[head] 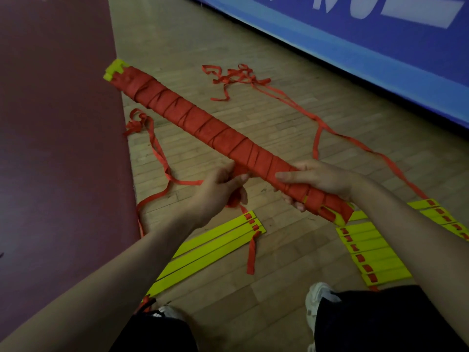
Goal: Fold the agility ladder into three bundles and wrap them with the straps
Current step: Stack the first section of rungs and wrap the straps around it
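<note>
Dark shorts (380, 323) fill the bottom edge, cut off by the frame, with a white shoe (317, 298) half hidden behind them. Both forearms reach forward. Right hand (319, 181) clasps the bundle (203, 120) close to its near end, thumb on top and fingers curled under so that only the tips show. Left hand (218, 191) is curled round a strap (182, 182) just under the bundle; how much strap sits in the palm is hidden. Wound in red, the bundle is held slanting above the floor (266, 118), a yellow end poking out far left. Left rungs (210, 250) and right rungs (373, 257) lie flat below, partly covered by the arms. A tangle (236, 74) of strap lies near the banner (380, 47), its lettering cut off. A maroon mat (50, 123) sits left.
</note>
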A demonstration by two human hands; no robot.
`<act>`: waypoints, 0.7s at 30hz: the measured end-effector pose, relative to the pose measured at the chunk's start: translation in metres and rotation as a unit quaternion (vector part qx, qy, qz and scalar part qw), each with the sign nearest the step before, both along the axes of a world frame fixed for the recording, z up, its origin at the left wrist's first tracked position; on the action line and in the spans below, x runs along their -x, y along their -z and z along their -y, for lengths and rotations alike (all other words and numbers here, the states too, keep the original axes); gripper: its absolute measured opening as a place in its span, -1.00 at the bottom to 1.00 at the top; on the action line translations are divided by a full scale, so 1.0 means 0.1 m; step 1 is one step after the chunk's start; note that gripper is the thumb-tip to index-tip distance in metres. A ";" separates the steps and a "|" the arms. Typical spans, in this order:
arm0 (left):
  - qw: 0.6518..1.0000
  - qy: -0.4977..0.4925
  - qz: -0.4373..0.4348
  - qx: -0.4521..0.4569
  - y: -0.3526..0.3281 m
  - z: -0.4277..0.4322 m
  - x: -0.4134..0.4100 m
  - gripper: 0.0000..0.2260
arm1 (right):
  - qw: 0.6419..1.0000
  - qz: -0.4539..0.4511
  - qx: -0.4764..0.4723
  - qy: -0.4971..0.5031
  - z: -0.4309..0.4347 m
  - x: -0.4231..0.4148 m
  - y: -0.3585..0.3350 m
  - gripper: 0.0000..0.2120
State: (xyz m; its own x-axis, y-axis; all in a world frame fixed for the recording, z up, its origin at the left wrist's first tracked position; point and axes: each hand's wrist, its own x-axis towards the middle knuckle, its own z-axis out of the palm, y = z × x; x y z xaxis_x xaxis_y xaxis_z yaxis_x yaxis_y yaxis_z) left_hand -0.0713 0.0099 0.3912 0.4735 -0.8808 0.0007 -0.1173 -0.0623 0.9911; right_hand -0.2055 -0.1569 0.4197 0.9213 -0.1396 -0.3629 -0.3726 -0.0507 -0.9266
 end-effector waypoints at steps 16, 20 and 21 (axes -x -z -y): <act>0.946 -0.258 -0.196 0.013 0.02 0.07 0.04 -0.97 | 0.972 0.027 0.226 0.062 -0.09 -0.19 0.15 -0.77; 0.930 -0.272 -0.246 0.031 0.03 0.10 0.04 -1.00 | 0.949 0.035 0.303 0.078 -0.16 -0.21 0.21 -0.79; 0.928 -0.272 -0.253 0.033 0.03 0.10 0.04 -1.00 | 0.939 0.031 0.333 0.076 -0.18 -0.21 0.23 -0.79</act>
